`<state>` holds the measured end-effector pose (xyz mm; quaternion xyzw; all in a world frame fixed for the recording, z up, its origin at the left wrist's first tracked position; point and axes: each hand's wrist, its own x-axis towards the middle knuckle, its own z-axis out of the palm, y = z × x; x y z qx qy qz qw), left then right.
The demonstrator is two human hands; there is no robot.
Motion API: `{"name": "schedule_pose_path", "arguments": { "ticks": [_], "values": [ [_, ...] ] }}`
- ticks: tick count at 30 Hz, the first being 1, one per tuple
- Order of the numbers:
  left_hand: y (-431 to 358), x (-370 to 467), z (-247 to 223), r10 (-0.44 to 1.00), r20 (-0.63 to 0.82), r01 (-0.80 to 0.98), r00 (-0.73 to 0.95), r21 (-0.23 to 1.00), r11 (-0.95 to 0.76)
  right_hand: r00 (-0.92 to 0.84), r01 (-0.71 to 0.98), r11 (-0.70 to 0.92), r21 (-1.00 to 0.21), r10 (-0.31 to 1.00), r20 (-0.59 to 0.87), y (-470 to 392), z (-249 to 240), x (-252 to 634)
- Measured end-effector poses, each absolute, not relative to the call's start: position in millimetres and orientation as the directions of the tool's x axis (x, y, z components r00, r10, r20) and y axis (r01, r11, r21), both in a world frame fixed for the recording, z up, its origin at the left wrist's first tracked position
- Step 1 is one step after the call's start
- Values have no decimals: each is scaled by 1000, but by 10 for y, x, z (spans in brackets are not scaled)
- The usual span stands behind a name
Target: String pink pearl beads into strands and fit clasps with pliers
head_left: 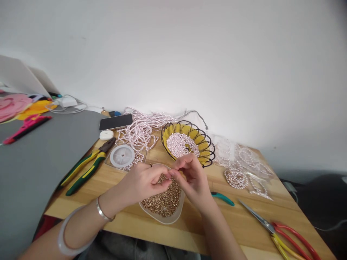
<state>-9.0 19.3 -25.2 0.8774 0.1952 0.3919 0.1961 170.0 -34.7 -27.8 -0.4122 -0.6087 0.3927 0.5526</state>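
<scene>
My left hand (148, 180) and my right hand (191, 180) meet fingertip to fingertip above a white bowl (169, 220) of small gold beads (162, 202). Both are pinched closed, and whatever lies between the fingertips is too small to make out. Just beyond my right hand stands a black wire basket (213, 148) with a yellow lining, holding pale pink beads (180, 143). Left of the bowl, a white spool (121, 156) lies in a clear box beside some loose beads. A teal-handled tool (223, 198) is to the right of my right hand, partly hidden.
Green and yellow pliers (90, 166), a phone (116, 122) and a white case (106, 135) lie at left. Pink bead strands (138, 133) spread behind. Bagged strands (244, 159) and red and yellow scissors (273, 229) are at right. Pink scissors (27, 126) rest on the grey surface.
</scene>
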Motion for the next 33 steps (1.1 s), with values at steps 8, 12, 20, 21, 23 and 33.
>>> {"name": "schedule_pose_path", "arguments": {
  "ticks": [8, 12, 20, 21, 23, 33],
  "values": [
    [193, -97, -282, 496, 633, 144, 595, 523, -840, -25, 62, 401, -914, 916, 400, -335, -309, 1692],
    [204, -91, -292, 505, 641, 129, 578, 540, -832, -21, 73, 427, -901, 904, 426, -331, -314, 1699],
    [207, -89, -221, 554, 591, 143, 587, 597, -789, 21, 130, 528, -839, 845, 534, -347, -339, 1676],
    [207, -91, -218, 557, 585, 147, 589, 601, -786, 20, 140, 544, -828, 834, 551, -351, -341, 1664],
    [209, -97, -220, 565, 574, 156, 593, 606, -780, 7, 159, 572, -805, 815, 580, -356, -343, 1643],
    [204, -100, -214, 563, 573, 139, 595, 617, -775, 15, 169, 573, -802, 812, 584, -354, -344, 1685]
  ]
}}
